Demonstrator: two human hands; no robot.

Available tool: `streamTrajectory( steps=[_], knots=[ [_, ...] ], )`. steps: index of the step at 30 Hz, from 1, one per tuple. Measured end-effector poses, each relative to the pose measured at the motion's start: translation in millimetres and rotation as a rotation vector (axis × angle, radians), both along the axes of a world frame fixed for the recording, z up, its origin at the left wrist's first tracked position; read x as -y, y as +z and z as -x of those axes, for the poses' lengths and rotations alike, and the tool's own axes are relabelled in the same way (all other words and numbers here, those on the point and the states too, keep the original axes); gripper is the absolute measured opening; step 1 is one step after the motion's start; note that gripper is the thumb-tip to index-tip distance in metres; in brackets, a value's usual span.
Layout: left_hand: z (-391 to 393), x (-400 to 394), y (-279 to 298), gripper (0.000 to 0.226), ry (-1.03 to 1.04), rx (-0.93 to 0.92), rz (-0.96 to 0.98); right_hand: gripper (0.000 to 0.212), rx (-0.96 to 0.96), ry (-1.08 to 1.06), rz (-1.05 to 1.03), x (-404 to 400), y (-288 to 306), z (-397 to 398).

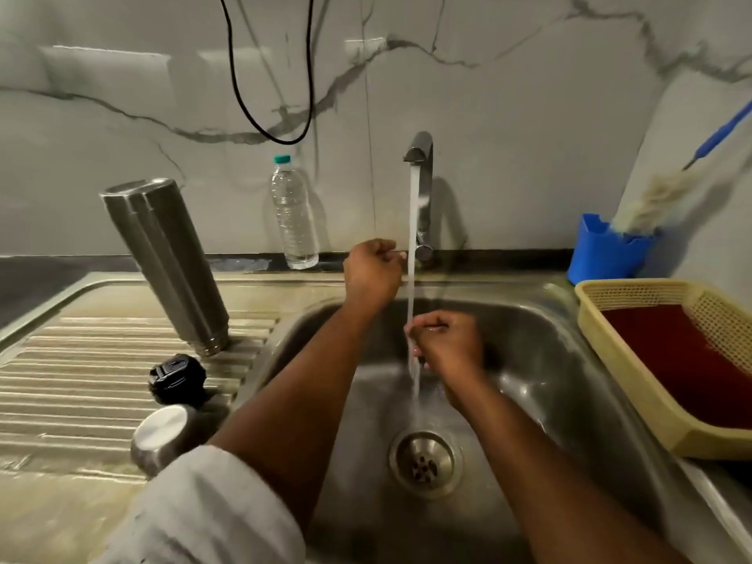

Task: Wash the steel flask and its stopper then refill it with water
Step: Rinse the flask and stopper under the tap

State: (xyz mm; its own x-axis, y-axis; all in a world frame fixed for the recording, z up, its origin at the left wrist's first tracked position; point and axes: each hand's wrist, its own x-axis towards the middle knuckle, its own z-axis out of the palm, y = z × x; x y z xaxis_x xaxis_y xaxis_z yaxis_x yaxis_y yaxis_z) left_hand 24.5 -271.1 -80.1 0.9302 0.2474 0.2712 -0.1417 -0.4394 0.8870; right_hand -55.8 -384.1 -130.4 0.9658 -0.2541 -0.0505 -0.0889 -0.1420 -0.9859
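Status: the tall brushed-steel flask (167, 262) stands inverted on the draining board, black plastic stopper (178, 378) beside it; refilling remains. Your left hand (372, 270) curls at the tap lever; your right hand (447, 343), fingers curled, empty, sits under the stream.

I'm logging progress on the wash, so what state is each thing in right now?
Tap: running, stream falling into the sink.
Flask: upside down on the drainboard, leaning.
Stopper: off the flask, on the drainboard.
Cup: on its side on the drainboard.
Plastic bottle: upright, capped.
Left hand: curled, by the tap handle.
Right hand: curled, in the stream.
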Motion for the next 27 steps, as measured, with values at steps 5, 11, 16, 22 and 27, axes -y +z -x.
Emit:
streamTrajectory(
  steps=[5, 11, 16, 22, 27],
  knots=[
    [-36.5, 8.3, -1.4, 0.014, -0.051, -0.008, 0.339, 0.01, 0.005, -0.003, 0.003, -2.1, -1.4, 0.1],
    [-35.8, 15.1, 1.6, 0.019, -0.05, 0.037, 0.344, 0.008, 0.0, -0.026, -0.009, -0.8, 0.5, -0.2],
    [-45.6, 16.3, 6.9, 0.021, -0.016, 0.048, 0.153, 0.014, 0.019, -0.04, -0.03, -0.2, 1.5, 0.4],
    [-39.2, 24.0, 21.6, 0.01, -0.075, -0.013, 0.163, 0.015, 0.042, -0.038, -0.031, -1.1, -4.1, -3.3],
    [-30.1, 18.1, 25.5, 0.025, -0.128, -0.017, 0.03, 0.022, 0.069, -0.061, -0.013, 0.4, -7.7, -7.3]
  ],
)
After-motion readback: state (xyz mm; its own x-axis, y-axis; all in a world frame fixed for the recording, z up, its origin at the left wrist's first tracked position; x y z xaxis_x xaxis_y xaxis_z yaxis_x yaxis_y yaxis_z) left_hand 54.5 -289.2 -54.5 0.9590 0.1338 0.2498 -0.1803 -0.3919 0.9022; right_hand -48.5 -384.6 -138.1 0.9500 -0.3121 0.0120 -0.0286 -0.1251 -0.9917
